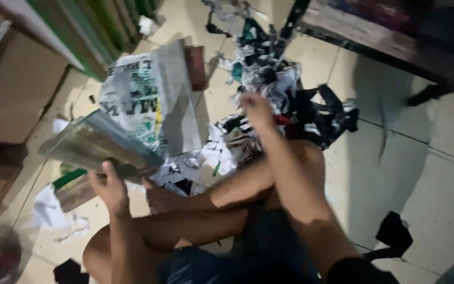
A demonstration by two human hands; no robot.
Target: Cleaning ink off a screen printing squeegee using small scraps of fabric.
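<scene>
The person sits cross-legged on a pale tiled floor (390,173), seen from above, with both bare arms reaching forward over the knees. The left hand (109,184) is closed on the near edge of a flat, shiny sheet-like bundle (98,144), grey-green in colour, which it holds tilted up off the floor at the left of the view; the fingers curl over the bundle's lower edge. Just behind that bundle lies a large printed plastic sack (148,100), white and grey with green markings, spread flat on the tiles. The right hand (256,108) is stretched further out, fingers drawn together on a scrap of cloth (261,87) at the near side of a heap of fabric scraps (290,100), a jumble of black, white and teal pieces lying in the middle of the floor; motion blur makes the exact grip hard to read. Crumpled white paper (195,163) lies between the sack and the person's legs. A cardboard box (11,89) stands at the far left, and 1 loose black cloth piece (393,231) lies on the tiles at the right, well apart from the heap.
</scene>
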